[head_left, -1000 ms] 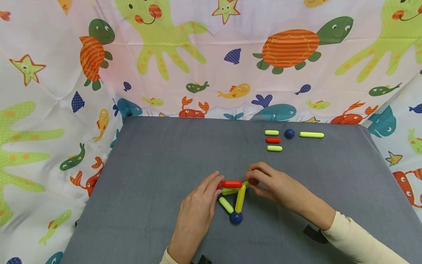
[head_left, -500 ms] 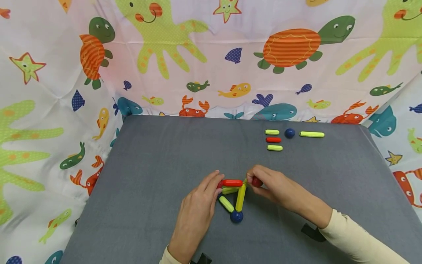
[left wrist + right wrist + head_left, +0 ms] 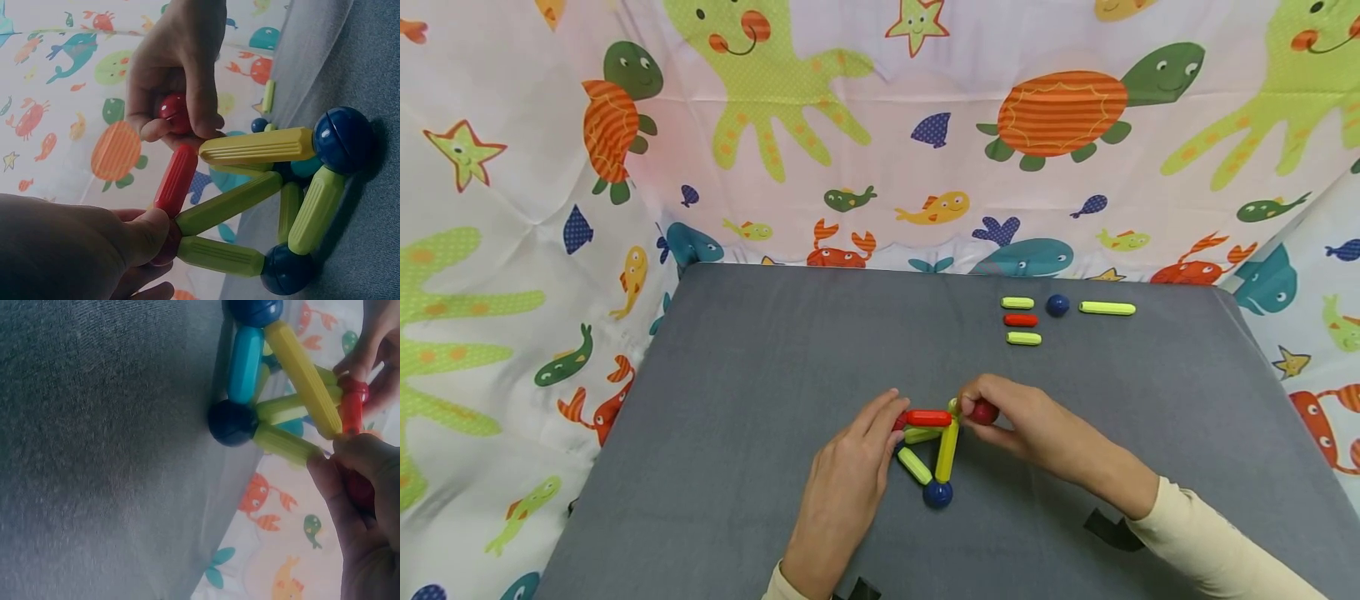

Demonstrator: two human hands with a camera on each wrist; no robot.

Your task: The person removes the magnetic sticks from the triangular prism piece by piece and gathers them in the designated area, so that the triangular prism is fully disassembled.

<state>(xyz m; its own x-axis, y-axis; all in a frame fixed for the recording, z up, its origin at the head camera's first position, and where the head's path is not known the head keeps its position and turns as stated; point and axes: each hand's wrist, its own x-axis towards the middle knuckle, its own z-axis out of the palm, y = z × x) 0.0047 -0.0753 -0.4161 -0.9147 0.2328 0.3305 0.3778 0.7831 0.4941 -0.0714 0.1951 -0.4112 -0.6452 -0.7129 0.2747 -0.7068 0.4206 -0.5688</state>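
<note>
A frame of building sticks and balls stands on the grey table. My left hand (image 3: 842,483) pinches a dark red ball (image 3: 167,245) at one upper corner, where a red stick (image 3: 928,418) and green sticks (image 3: 220,255) meet. My right hand (image 3: 1045,433) holds another red ball (image 3: 983,412) in its curled fingers, by the upper ends of the red stick and a yellow stick (image 3: 947,450). Fingers hide whether that ball touches the sticks. Below are a blue ball (image 3: 937,494), a second blue ball (image 3: 287,269) and a teal stick (image 3: 245,362).
At the back right of the grey table (image 3: 760,350) lie two short green sticks (image 3: 1017,302), a short red stick (image 3: 1020,320), a blue ball (image 3: 1057,306) and a longer green stick (image 3: 1107,308). A printed curtain (image 3: 865,83) hangs behind the table.
My right hand has shifted slightly, and more of its red ball shows. A light green stick end beside its fingertips now stands more upright. My left hand stays in place.
</note>
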